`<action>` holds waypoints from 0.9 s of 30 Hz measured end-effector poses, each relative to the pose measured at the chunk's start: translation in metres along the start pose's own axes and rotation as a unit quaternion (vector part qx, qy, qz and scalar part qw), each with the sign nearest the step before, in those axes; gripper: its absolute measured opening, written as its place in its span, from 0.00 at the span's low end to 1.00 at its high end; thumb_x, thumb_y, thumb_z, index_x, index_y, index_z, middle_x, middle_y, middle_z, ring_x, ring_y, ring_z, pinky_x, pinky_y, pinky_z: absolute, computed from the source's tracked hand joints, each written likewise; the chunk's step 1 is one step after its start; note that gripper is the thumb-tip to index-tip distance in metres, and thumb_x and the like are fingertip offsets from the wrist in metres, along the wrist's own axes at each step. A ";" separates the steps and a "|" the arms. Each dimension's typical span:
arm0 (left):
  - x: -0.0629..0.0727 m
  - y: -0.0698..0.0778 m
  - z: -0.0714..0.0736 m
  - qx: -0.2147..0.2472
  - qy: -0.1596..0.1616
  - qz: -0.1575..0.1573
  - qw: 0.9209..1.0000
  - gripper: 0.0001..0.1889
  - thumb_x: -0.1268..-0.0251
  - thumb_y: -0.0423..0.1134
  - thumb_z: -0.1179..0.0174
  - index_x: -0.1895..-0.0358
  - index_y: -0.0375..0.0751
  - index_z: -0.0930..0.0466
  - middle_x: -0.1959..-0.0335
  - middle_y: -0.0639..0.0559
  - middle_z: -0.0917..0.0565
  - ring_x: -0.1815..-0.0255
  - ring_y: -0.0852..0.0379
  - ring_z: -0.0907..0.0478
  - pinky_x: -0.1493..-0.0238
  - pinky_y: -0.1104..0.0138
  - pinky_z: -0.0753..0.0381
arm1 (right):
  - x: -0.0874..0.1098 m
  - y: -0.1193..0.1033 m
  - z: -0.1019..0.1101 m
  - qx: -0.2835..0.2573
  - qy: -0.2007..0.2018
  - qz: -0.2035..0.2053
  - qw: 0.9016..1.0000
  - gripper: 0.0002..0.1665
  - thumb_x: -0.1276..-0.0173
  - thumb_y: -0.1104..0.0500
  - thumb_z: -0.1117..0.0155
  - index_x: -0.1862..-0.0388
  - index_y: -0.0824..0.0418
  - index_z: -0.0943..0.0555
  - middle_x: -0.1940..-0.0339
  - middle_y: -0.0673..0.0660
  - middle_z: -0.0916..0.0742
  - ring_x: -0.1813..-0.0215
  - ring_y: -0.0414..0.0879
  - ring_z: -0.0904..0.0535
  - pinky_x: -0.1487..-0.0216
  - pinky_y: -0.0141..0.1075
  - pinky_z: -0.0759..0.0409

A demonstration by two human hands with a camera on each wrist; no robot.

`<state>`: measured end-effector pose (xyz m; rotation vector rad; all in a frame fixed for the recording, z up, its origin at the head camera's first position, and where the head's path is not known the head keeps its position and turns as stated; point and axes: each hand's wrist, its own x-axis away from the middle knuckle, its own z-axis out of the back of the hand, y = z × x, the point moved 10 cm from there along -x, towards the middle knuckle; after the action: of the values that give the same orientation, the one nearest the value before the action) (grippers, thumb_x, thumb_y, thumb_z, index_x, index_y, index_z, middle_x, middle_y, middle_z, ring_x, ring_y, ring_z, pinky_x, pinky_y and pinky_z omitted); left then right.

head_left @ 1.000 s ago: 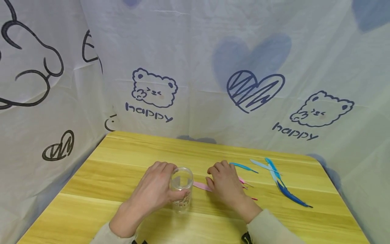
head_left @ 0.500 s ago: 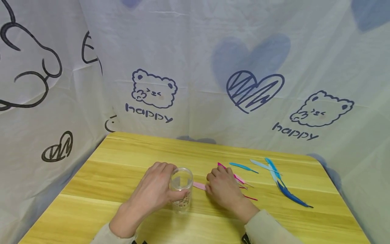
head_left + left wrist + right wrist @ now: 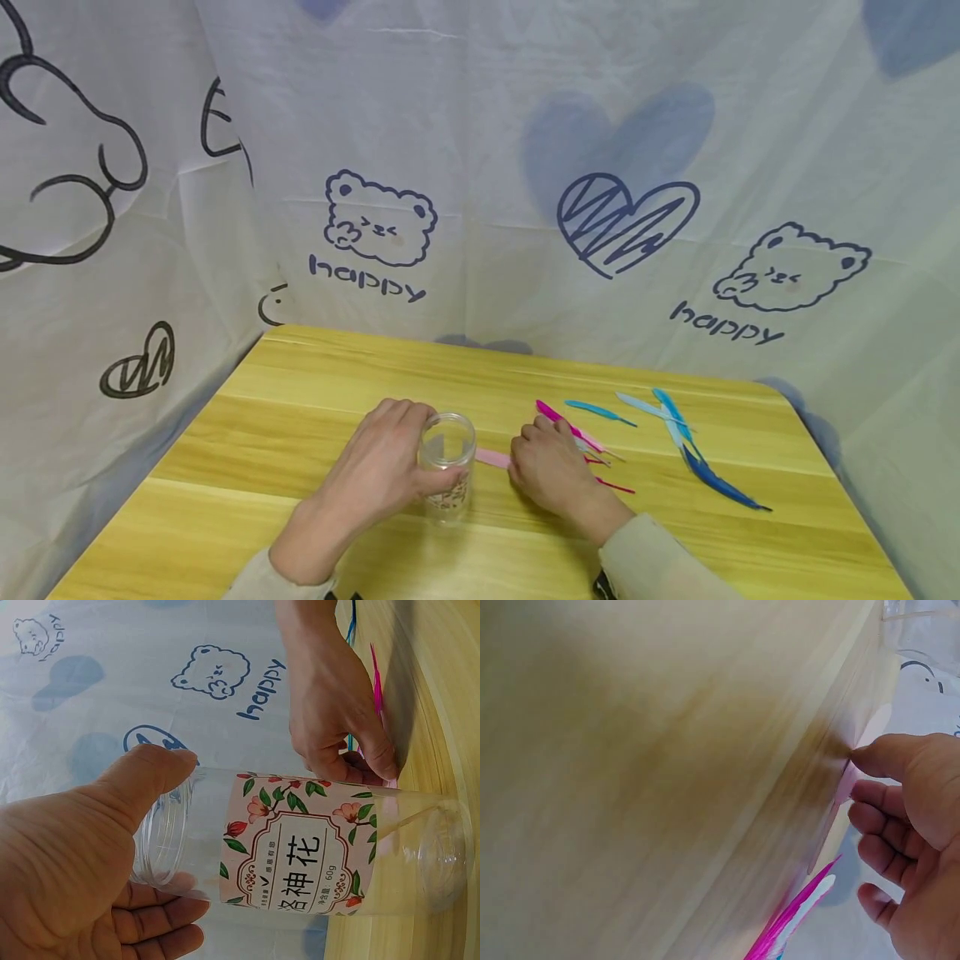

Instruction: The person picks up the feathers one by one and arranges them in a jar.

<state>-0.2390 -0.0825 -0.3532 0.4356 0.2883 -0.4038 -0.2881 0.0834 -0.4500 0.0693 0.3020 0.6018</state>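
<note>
My left hand (image 3: 375,471) grips the upright clear jar (image 3: 448,495). My right hand (image 3: 557,468) has shifted nearer, baring the magenta feather (image 3: 552,412); its bent fingers seem set on the pale pink feather (image 3: 492,457) right of the jar, whether pinched I can't tell.

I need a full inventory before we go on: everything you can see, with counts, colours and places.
jar: one, clear with a floral label, upright on the table
pale pink feather: one, pale pink, between jar and right hand
pink-toned feathers: several, count unclear, magenta to pale pink, around right hand
lone feather: one, blue, beyond right hand
overlapping feathers: several, pale to dark blue, table's right side
table: one, yellow wood-grain, under everything
printed cloth: count unclear, white with blue and black drawings, around the table
left hand: one, bare, gripping the jar
right hand: one, bare, at the pale pink feather
sleeves: two, cream, bottom edge
</note>
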 end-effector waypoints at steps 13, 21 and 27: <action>-0.001 0.000 0.000 -0.003 -0.004 -0.002 1.000 0.35 0.52 0.61 0.19 0.50 0.37 0.17 0.57 0.49 0.15 0.52 0.50 0.21 0.46 0.56 0.20 | -0.003 -0.001 -0.003 -0.055 -0.028 -0.009 0.998 0.09 0.39 0.57 0.28 0.75 0.53 0.19 0.74 0.48 0.19 0.66 0.47 0.30 0.62 0.41 0.35; -0.001 -0.002 -0.001 -0.001 -0.010 0.005 1.000 0.36 0.50 0.61 0.19 0.48 0.36 0.17 0.54 0.47 0.14 0.47 0.48 0.20 0.41 0.54 0.20 | -0.004 -0.001 -0.002 -0.050 -0.028 -0.006 0.998 0.10 0.40 0.56 0.24 0.74 0.52 0.18 0.78 0.47 0.16 0.69 0.47 0.25 0.62 0.42 0.35; -0.001 -0.002 -0.001 -0.001 -0.011 0.009 1.000 0.35 0.51 0.61 0.20 0.48 0.37 0.17 0.55 0.48 0.14 0.48 0.48 0.20 0.41 0.54 0.20 | -0.004 0.003 0.013 -0.042 0.027 -0.020 0.999 0.15 0.36 0.58 0.27 0.79 0.54 0.23 0.84 0.50 0.18 0.74 0.51 0.19 0.62 0.48 0.28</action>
<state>-0.2413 -0.0833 -0.3547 0.4307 0.2632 -0.3911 -0.2894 0.0837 -0.4361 -0.0344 0.3301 0.5764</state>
